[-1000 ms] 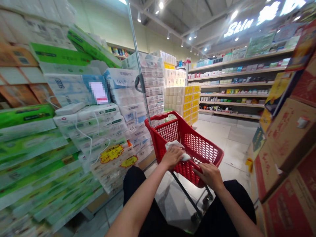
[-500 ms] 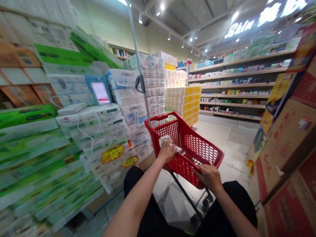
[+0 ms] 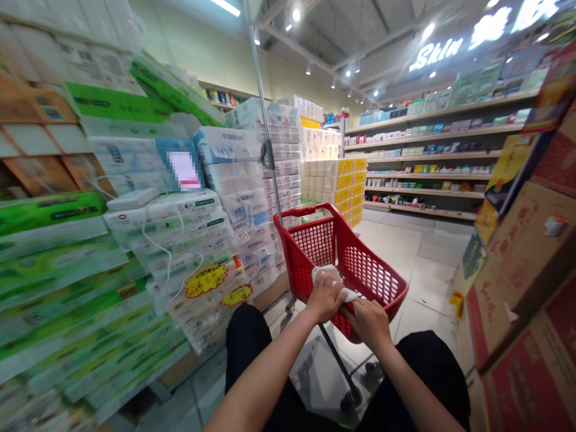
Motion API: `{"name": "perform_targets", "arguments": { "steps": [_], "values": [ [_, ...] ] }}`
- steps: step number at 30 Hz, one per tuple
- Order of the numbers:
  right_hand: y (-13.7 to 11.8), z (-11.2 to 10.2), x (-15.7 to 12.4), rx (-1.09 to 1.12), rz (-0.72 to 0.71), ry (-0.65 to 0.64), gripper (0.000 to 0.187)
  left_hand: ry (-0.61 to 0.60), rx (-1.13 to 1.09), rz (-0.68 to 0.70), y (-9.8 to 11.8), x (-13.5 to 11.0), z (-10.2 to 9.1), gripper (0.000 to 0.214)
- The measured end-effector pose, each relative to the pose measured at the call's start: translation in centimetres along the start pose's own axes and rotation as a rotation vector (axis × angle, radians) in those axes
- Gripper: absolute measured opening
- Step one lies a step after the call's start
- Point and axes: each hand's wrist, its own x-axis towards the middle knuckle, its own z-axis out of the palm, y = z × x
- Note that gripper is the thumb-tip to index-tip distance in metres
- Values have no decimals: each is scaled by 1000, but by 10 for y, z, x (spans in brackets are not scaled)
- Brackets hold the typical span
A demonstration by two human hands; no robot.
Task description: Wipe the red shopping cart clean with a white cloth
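A red plastic shopping cart (image 3: 373, 279) stands in the aisle in front of me. My left hand (image 3: 324, 297) presses a white cloth (image 3: 333, 277) against the cart's near rim, fingers closed over it. My right hand (image 3: 369, 323) grips the near side of the cart just to the right, almost touching the left hand. A metal pole (image 3: 267, 132) rises from the cart's far left corner. My knees in black trousers show below.
Stacked packs of tissue and paper rolls (image 3: 171, 222) fill the left side. Red cardboard boxes (image 3: 526, 282) are stacked at the right. Yellow packs (image 3: 348, 189) and long product shelves (image 3: 423, 168) stand beyond, across a light tiled floor (image 3: 418, 258).
My left hand slid the cloth along the rim, first leftward, then back right toward my right hand. The cart has shifted slightly to the right.
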Motion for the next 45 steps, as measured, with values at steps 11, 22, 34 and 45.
{"name": "perform_targets", "arguments": {
  "steps": [11,22,34,45],
  "values": [
    [44,-6,10,66,-174,-269,40,-16,-26,-76,-36,-3,-9,24],
    [33,1,11,68,-116,-236,18,42,-25,-70,29,-39,1,26],
    [21,5,6,149,-149,-142,15,-116,-2,165,5,-35,-11,29],
    [13,6,4,146,-175,-127,37,-149,-151,184,-58,-19,-41,37]
  ]
}}
